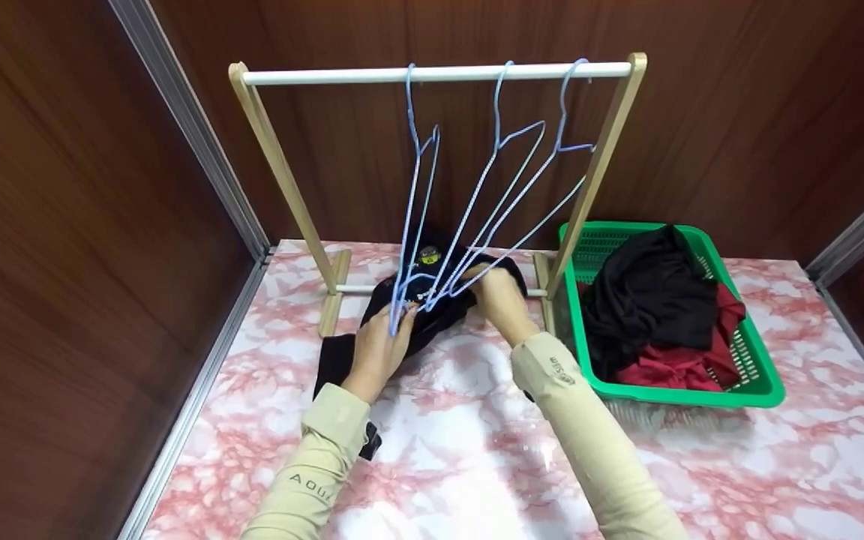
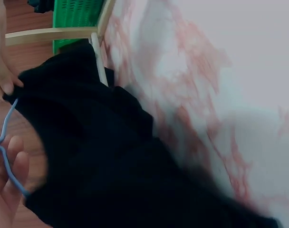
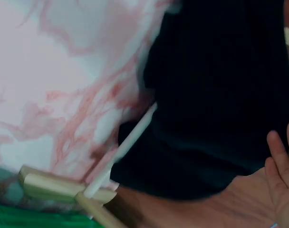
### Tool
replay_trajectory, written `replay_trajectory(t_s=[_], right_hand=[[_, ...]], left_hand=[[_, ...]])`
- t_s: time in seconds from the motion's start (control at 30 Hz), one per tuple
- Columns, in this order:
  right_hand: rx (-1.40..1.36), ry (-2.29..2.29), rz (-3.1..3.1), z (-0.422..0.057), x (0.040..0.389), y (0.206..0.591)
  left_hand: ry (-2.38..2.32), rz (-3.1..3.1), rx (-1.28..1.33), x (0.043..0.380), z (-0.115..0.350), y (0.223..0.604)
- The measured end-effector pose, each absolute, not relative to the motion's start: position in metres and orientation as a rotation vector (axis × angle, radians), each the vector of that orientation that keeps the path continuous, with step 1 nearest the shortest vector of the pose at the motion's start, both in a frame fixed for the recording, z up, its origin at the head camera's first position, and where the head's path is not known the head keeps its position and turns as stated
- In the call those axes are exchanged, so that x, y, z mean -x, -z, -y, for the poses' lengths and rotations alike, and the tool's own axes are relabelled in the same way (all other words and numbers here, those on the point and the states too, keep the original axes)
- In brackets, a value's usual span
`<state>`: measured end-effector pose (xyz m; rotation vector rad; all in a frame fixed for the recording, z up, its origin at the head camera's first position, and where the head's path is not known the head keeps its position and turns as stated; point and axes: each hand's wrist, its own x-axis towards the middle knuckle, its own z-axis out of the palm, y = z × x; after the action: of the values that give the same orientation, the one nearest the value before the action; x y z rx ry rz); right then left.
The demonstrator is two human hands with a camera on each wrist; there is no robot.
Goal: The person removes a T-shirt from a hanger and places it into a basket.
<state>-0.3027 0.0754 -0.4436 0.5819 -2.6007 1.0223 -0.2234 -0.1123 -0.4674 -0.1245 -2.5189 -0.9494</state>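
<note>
In the head view my left hand [image 1: 378,346] holds a blue wire hanger by its hook. The left wrist view shows the hanger [image 2: 14,180] between those fingers, its arms reaching into the neck opening of a black shirt [image 1: 426,336]. Yellow and white print shows on the cloth. My right hand [image 1: 505,301] pinches the shirt's edge near one hanger arm; its thumb is hidden in the right wrist view. Below the rack's rail, the shirt drapes over the low crossbar, a sleeve trailing toward me. The hanger's lower part is hidden inside the cloth.
A small wooden rack [image 1: 288,169] with a white top rail [image 1: 327,76] carries three blue hangers [image 1: 471,206], their lower ends in front of the shirt. At right, a green basket [image 1: 702,397] contains black and dark red clothes [image 1: 649,289]. Brown panels stand around the marbled surface.
</note>
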Motion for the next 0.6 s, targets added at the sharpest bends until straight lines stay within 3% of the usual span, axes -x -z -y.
replay_trajectory(t_s=[0.3, 0.6], right_hand=[[-0.586, -1.036, 2.397, -0.101, 0.316, 0.444], [-0.39, -0.88, 2.469, -0.112, 0.315, 0.448]], left_hand=[[0.828, 2.483, 0.067, 0.224, 0.117, 0.466], [0.729, 2.549, -0.026, 0.225, 0.127, 0.467]])
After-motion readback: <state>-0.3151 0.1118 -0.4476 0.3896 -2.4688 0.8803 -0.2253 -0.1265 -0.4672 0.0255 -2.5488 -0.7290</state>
